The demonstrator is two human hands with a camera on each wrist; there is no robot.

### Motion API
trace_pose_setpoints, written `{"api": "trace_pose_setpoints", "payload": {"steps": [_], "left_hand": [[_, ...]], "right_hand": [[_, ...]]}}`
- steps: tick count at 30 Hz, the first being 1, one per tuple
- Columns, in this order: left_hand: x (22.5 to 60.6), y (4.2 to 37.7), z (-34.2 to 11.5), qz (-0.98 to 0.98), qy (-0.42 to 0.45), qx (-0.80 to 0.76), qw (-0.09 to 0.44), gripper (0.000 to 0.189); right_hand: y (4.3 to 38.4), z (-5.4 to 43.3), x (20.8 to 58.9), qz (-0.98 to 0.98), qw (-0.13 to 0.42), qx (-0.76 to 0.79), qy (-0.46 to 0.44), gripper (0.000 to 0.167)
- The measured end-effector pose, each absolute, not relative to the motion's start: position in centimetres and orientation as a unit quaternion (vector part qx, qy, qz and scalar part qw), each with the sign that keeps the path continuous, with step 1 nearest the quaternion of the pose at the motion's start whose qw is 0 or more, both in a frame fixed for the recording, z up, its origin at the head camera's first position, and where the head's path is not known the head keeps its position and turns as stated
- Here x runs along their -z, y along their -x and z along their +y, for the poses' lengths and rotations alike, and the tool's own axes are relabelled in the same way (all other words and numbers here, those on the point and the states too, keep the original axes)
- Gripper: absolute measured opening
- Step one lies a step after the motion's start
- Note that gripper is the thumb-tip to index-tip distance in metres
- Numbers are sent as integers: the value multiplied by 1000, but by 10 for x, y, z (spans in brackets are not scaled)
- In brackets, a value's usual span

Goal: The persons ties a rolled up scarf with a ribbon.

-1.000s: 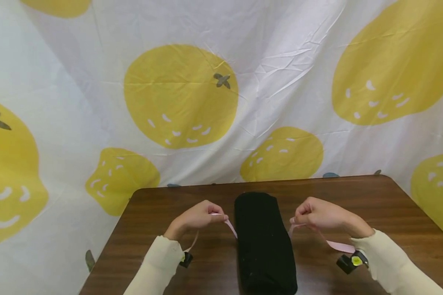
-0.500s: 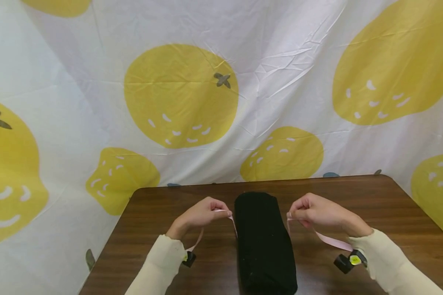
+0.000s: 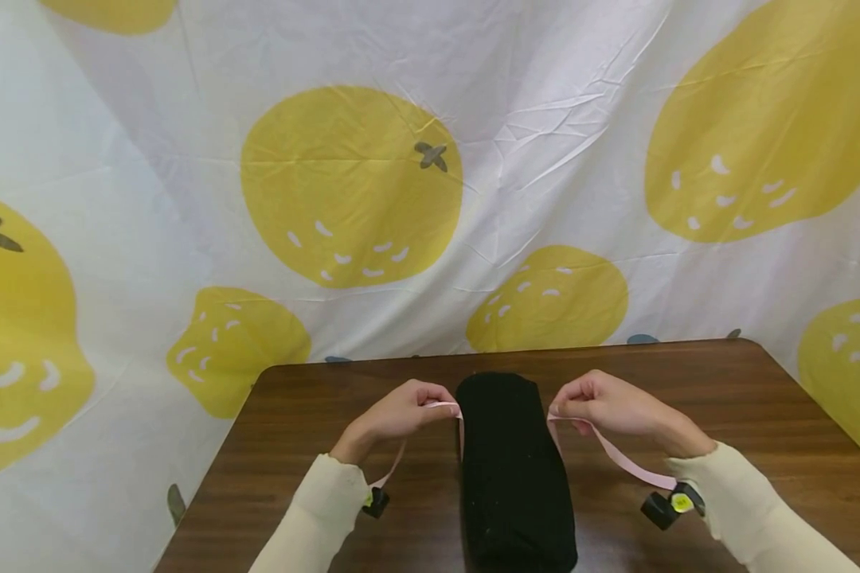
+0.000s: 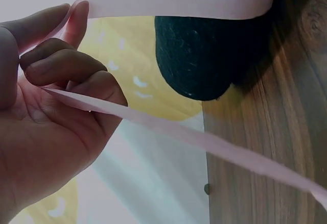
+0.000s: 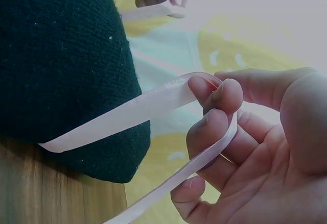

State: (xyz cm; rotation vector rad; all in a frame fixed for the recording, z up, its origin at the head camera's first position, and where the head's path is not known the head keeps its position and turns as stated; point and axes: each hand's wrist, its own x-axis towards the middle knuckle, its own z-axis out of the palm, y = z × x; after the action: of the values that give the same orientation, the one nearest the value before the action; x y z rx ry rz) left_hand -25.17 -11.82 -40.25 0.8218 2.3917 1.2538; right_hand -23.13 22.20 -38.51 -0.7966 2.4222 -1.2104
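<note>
A long black knit-covered bundle (image 3: 514,477) lies lengthwise on the table. Pink ribbon (image 4: 204,4) comes up along both of its sides from beneath. On the left, my left hand (image 3: 408,410) pinches one length of it between thumb and forefinger, and the loose tail trails back toward the wrist. My right hand (image 3: 609,404) pinches the other length (image 5: 117,114) at the right side, its tail running between the curled fingers. Both hands are raised beside the bundle's upper edges, apart from each other. The ribbon's stretch under the bundle is hidden.
The brown wood-grain table (image 3: 308,398) ends at a far edge just beyond the bundle. Behind it hangs a white cloth (image 3: 373,326) printed with yellow fruit. Small black wrist cameras (image 3: 661,509) sit below each sleeve cuff.
Both hands have moved inward toward the bundle and slightly up, drawing the ribbon lengths closer against its sides. The bundle has stayed in place.
</note>
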Motion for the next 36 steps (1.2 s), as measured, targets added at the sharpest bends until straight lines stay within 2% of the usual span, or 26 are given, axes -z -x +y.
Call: {"api": "trace_pose_setpoints", "payload": {"steps": [5, 18, 26, 36], "left_hand": [[401, 252, -114, 838, -288, -439, 151, 23], [400, 251, -101, 819, -282, -478, 148, 11], [402, 249, -92, 801, -297, -503, 133, 15], [403, 251, -86, 788, -269, -539, 125, 14]], "right_hand": [[232, 218, 385, 849, 159, 422, 276, 23], [235, 207, 385, 838, 154, 442, 281, 23], [237, 201, 386, 837, 146, 450, 275, 25], [237, 195, 384, 842, 135, 456, 255, 25]]}}
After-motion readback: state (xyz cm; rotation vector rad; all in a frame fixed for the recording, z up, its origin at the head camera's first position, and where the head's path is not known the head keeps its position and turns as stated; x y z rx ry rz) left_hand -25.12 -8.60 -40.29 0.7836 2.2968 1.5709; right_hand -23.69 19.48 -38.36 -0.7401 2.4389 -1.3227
